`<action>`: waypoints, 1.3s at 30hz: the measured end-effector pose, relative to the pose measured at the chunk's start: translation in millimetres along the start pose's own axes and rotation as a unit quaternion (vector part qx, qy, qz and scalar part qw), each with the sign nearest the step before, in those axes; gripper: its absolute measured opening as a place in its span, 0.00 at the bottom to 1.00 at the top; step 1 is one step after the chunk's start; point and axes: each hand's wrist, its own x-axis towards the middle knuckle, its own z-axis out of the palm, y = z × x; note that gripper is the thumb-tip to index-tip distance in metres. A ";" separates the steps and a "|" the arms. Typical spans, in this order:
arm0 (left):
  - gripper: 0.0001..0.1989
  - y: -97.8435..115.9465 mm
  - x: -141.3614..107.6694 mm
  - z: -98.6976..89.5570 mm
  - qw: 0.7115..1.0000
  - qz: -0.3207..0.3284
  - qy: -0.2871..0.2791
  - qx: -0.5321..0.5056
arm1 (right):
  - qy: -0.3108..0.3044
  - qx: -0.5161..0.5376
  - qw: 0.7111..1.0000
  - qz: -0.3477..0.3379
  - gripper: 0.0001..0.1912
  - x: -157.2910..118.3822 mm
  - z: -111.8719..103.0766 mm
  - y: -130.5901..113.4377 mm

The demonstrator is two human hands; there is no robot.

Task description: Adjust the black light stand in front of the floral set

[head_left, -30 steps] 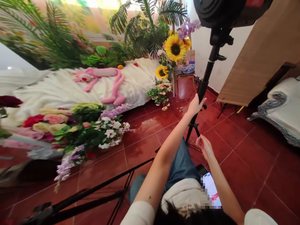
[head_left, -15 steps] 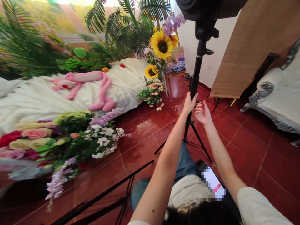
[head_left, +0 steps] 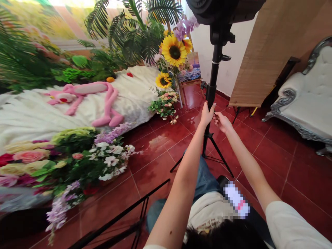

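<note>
In front of me stands a black light stand (head_left: 213, 74) with its legs spread on the floor. A bulky black studio-light head (head_left: 225, 12) sits on top, cut off by the upper edge. My left hand (head_left: 207, 114) is wrapped round the pole, partway up. Just to its right, my right hand (head_left: 221, 121) has its fingers curled and pinched on a small black tightening knob (head_left: 215, 113) at the pole's side. Most of that knob is hidden by the fingers.
Tripod legs (head_left: 121, 214) stretch across the lower left. Artificial flowers (head_left: 109, 155) and a white-covered bed with a pink plush toy (head_left: 90, 88) lie left. Sunflowers (head_left: 174, 51) stand behind the pole. A white armchair (head_left: 311, 93) is right; a blurred phone (head_left: 236, 199) lies near my lap.
My right hand has moved in to the pole and its fingers have closed at the knob. My left hand keeps its grip. The view has shifted slightly to the right.
</note>
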 end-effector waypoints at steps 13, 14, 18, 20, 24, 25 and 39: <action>0.09 -10.9 6.0 2.0 0.999 0.027 0.001 0.024 | 0.149 -0.461 0.800 -0.355 0.16 -3.8 -23.2 -14.3; 0.08 -12.8 6.5 2.2 0.999 0.029 0.001 0.024 | 0.138 -0.443 0.801 -0.379 0.19 2.8 -19.9 -21.1; 0.11 -22.0 9.5 4.1 1.000 0.028 0.002 0.010 | 0.088 -0.412 0.803 -0.422 0.35 33.8 5.5 -49.6; 0.16 -25.5 11.1 5.0 0.999 0.032 0.005 0.002 | 0.073 -0.411 0.813 -0.406 0.39 48.2 19.7 -57.1; 0.24 -28.3 12.1 5.9 0.999 0.038 0.003 -0.012 | 0.096 -0.413 0.838 -0.342 0.31 63.1 33.7 -48.6; 0.25 -28.4 11.9 5.9 0.999 0.037 0.003 -0.015 | 0.106 -0.410 0.844 -0.328 0.27 63.5 34.0 -43.3; 0.08 -1.1 0.1 0.8 0.999 -0.031 0.003 -0.008 | 0.125 -0.347 0.850 -0.377 0.12 81.2 49.5 -75.7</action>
